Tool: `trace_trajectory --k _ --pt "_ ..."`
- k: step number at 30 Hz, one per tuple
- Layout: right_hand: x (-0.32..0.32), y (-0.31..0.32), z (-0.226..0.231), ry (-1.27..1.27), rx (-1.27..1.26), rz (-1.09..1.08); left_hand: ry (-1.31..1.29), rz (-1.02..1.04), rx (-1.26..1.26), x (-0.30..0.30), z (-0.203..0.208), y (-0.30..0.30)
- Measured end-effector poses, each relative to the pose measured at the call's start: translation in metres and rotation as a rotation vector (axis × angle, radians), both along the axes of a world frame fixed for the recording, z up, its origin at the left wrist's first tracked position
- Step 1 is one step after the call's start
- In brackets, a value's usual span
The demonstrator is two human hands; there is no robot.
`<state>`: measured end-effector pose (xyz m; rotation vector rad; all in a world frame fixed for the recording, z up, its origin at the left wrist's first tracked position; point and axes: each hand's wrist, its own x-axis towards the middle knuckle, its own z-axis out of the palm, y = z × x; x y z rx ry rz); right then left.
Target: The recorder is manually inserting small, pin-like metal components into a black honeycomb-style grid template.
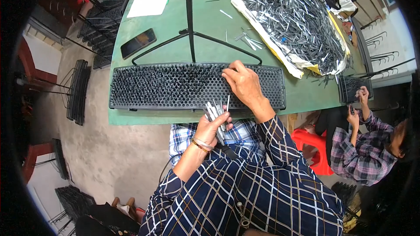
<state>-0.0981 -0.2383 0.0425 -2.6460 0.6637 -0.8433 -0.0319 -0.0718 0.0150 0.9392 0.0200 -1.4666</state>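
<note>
A long black perforated tray (272, 88) lies along the near edge of the green table. Small dark pieces stand upright in many of its holes, thickest at the left and middle. My left hand (209, 129) is closed round a bundle of thin grey and silvery strips (213, 112), just in front of the tray's near edge. My right hand (246, 88) reaches over the right half of the tray, its fingertips pinched together close to the holes. Whatever those fingers hold is too small or hidden to make out. A black rod handle (191, 30) rises from the tray's far edge.
A large heap of similar strips (297, 24) rests on a white sack (262, 30) at the far right, with loose strips (250, 41) beside it. A phone (138, 43) and paper (148, 3) lie far left. Another person (365, 144) works at a similar tray (355, 88) on the right.
</note>
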Motion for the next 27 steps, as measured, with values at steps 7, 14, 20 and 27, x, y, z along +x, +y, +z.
trace_trajectory --k 7,14,20,27 --pt "-0.014 0.012 0.01 -0.095 0.386 -0.076 0.017 0.036 -0.012 0.001 0.0 0.001" --pt "-0.027 0.025 0.006 -0.232 1.125 0.027 -0.044 0.047 -0.014 0.0 0.003 -0.002" --pt "-0.013 0.001 0.0 -0.463 0.601 -0.208 -0.018 -0.087 -0.021 -0.001 -0.002 -0.001" --pt "0.0 -0.003 -0.014 -0.459 0.385 -0.167 -0.064 -0.164 0.015 0.0 -0.004 0.002"
